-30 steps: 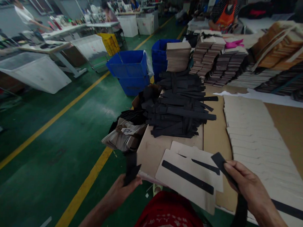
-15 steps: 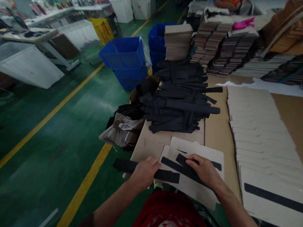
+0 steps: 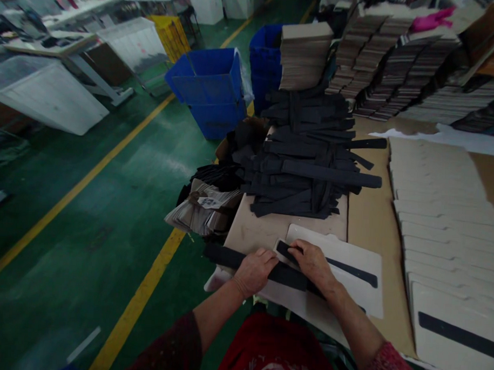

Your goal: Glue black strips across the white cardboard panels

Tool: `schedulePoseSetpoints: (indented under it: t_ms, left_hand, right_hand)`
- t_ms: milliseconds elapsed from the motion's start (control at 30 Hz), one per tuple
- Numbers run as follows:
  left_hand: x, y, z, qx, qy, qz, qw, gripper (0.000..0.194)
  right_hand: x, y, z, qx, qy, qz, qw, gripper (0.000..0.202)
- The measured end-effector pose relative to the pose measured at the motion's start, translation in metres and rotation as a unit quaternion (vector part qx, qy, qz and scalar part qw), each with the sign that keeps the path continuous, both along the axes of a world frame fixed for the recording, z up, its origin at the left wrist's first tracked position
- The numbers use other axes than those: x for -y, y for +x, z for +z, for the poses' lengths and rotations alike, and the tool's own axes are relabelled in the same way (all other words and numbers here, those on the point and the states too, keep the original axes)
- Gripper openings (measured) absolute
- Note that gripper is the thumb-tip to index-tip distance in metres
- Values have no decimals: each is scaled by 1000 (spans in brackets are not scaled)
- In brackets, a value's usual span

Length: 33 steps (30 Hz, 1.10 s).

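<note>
My left hand [image 3: 254, 270] is closed around several flat black strips [image 3: 224, 256], laid across the near edge of a pale panel [image 3: 281, 290]. Just to the right, my right hand [image 3: 314, 264] pinches or presses near the left end of another black strip [image 3: 284, 251] on that panel. My right wrist and forearm cover part of this strip. Behind it lies a second pale panel [image 3: 368, 253] with a black strip [image 3: 353, 272] across it, partly hidden by my right hand.
Bundles of black strips [image 3: 308, 171] are heaped farther back on the table. To the right, overlapping pale panels [image 3: 443, 229] lie in a row, the nearest bearing a black strip [image 3: 460, 333]. Blue bins [image 3: 218, 92] and a tied bundle of pale pieces [image 3: 205, 210] stand left.
My right hand has moved to the left end of the strip on the near panel. My left hand has brought its strips farther over that panel. The view has shifted slightly.
</note>
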<state>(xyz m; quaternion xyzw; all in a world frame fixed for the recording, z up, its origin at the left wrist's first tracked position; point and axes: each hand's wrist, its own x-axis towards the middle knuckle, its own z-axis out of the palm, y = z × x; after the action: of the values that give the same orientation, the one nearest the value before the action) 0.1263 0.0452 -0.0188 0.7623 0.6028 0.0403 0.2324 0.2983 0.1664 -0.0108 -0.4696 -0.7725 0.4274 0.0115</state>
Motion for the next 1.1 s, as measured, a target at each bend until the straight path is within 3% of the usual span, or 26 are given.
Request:
schedulePoseSetpoints:
  t_ms: [333,667,833,967,1100]
  left_hand:
    - [-2,1,7,-2,-8,4,1000,33]
    - [-4,-1,5,-28,3,-20,999,27]
    - [-9,-3,9,-31,-26,-33,999,32]
    - [-10,-6,10,-17,-40,-32,999,39]
    - [-11,-8,5,6,-39,-17,999,44]
  right_hand:
    - [3,-8,4,111,72,45,990,13]
    - [7,-13,5,159,123,81,976,10]
    - [7,-18,15,169,132,82,973,12]
    - [2,19,30,161,99,46,981,21]
    - [7,103,35,135,24,-51,989,30]
